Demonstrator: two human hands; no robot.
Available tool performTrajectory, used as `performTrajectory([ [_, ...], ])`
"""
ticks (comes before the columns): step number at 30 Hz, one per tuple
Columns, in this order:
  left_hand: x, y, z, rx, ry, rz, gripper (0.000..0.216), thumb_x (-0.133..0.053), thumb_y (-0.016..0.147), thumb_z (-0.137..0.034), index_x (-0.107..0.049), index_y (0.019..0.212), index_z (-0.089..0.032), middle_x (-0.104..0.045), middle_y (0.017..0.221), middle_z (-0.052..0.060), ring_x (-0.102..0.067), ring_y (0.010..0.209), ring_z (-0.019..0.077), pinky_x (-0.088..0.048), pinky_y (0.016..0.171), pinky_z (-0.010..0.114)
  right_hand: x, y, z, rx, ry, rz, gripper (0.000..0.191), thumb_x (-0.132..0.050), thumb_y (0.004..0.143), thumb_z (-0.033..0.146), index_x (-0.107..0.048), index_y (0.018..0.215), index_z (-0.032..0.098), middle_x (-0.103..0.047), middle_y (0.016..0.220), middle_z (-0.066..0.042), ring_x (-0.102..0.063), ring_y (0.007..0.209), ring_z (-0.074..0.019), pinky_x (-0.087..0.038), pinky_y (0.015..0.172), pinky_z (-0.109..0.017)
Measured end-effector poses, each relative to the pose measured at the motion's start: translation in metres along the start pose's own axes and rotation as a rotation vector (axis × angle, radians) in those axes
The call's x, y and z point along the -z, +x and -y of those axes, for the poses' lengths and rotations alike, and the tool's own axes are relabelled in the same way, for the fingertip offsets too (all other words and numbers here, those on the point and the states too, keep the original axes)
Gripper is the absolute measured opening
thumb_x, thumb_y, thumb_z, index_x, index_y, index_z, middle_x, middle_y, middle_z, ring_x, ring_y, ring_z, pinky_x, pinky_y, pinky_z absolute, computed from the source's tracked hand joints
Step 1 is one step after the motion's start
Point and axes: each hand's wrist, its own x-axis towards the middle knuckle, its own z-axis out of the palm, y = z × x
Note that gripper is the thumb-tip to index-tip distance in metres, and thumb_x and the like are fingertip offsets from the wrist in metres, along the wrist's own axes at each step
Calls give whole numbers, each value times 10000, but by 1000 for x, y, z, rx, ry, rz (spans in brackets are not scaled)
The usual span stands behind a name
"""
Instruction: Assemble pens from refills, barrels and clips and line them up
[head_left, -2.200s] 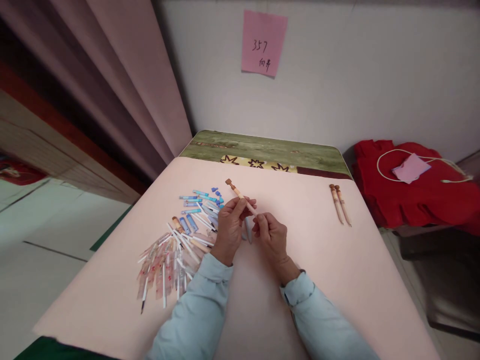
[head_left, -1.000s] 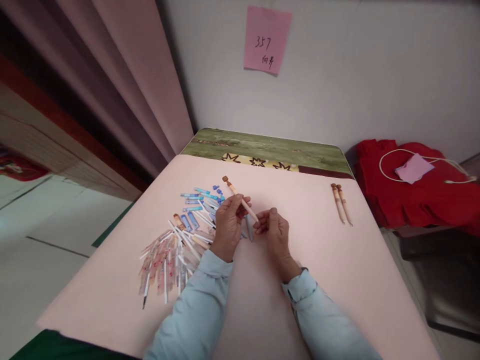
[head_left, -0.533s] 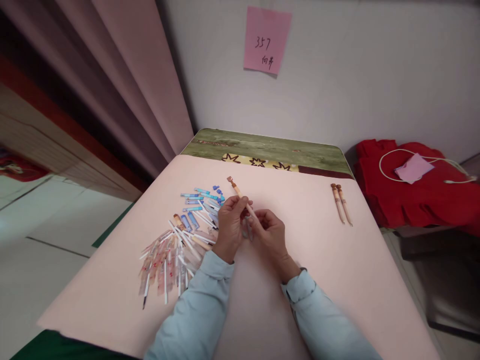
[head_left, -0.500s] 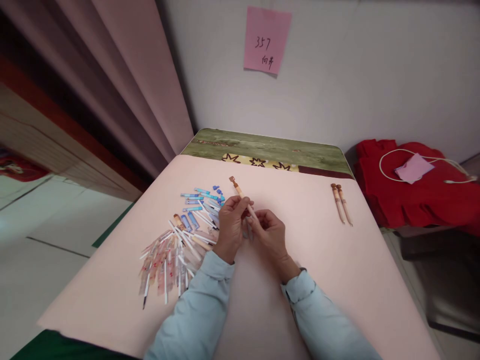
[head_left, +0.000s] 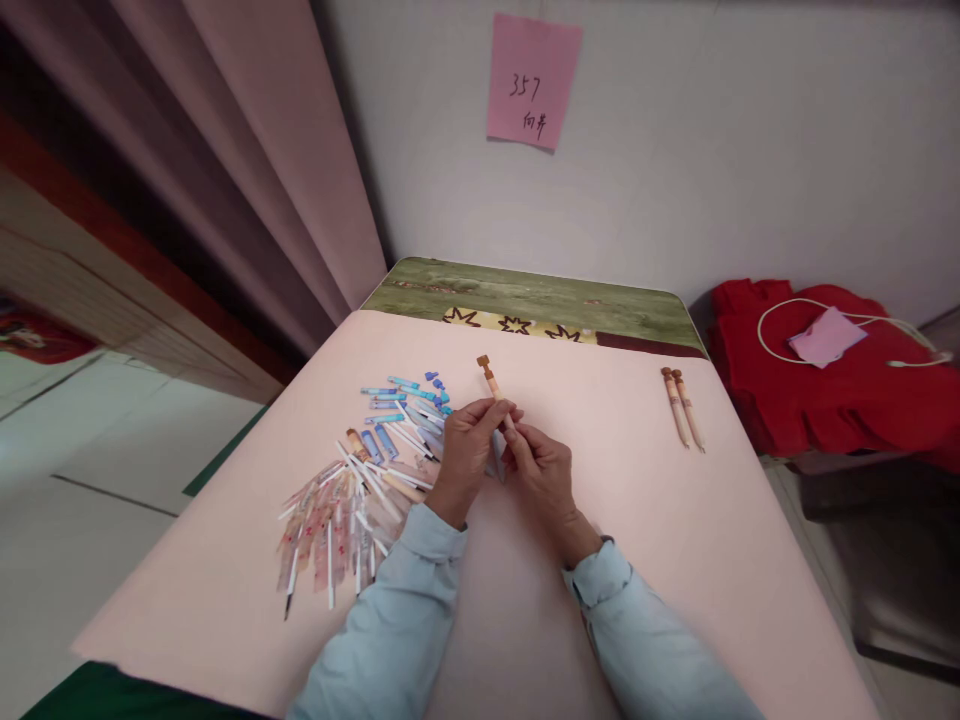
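Note:
Between my hands, over the middle of the table, is a pen [head_left: 491, 382] with a brown figure-shaped top and a light beige barrel, tilted with its top pointing away from me. My left hand [head_left: 474, 440] pinches the barrel below the brown top. The fingers of my right hand [head_left: 541, 465] are closed on its lower end, so the tip is hidden. Left of my hands lies a heap of pen parts: white refills [head_left: 331, 560], clear pinkish barrels [head_left: 307, 535], blue barrel pieces [head_left: 386, 440] and small blue tops [head_left: 438, 384].
Two similar brown-topped pens [head_left: 682, 408] lie side by side at the right of the pink-covered table [head_left: 637, 560]. Beyond the right edge, a red cloth [head_left: 892, 390] carries a white cable and a pink paper [head_left: 829, 337]. A pink note [head_left: 534, 80] hangs on the wall.
The pen has shifted slightly to the right and stands a bit steeper. My hands have come closer together, the left one moving a little right. The heap and the two pens stay put.

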Motion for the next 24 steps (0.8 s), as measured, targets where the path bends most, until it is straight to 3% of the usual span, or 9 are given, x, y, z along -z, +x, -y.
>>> performTrajectory([
  [10,-2,-1,3,-14,-20,15,223,-750,744,-383,-748,766,-161,-727,745,67,-652,667,147,-510,664,261,0,1,2,-30,57,50,348,-520,931,467,-689,827,180,-589,575,16,-530,502,-114,-442,509,-220],
  [17,-1,1,4,6,-68,-69,226,-775,708,-372,-734,745,-152,-719,716,55,-639,618,135,-497,630,252,-1,0,-1,-37,47,-88,294,-690,823,453,-698,961,194,-734,823,-29,-667,679,-157,-545,651,-263],
  [24,0,0,4,16,-42,-47,246,-756,731,-378,-712,750,-137,-707,711,50,-637,625,128,-494,623,236,-1,0,0,-56,36,-55,275,-658,844,454,-698,866,183,-725,764,-26,-647,641,-143,-525,609,-244],
])
